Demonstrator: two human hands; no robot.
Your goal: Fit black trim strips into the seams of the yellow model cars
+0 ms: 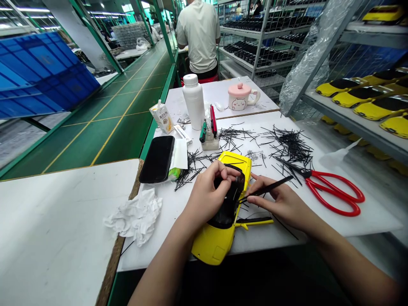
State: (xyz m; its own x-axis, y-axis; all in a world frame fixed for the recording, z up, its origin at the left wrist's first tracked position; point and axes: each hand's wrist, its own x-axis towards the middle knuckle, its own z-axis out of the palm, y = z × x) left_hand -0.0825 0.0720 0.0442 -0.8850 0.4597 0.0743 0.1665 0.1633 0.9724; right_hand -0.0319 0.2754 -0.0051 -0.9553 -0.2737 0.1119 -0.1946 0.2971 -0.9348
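Note:
A yellow model car body (213,244) with a black interior lies near the table's front edge, one yellow door (259,223) swung out on its right side. My left hand (208,193) rests over the cabin, its fingers curled in a pinch; whatever they hold is hidden. In my right hand (282,202) are black tweezers (272,186), their tips at the car's door opening. Thin black strips (291,146) lie in loose piles beyond the car. Red-handled scissors (334,191) lie to the right of my right hand.
Left of the car are a phone (157,159) and crumpled tissue (137,216). Behind stand a tool holder (210,140), white bottle (193,102), drink carton (161,117) and lidded mug (239,97). Racks of yellow cars (376,106) flank the right; a green conveyor (117,114) runs left. A person sits ahead.

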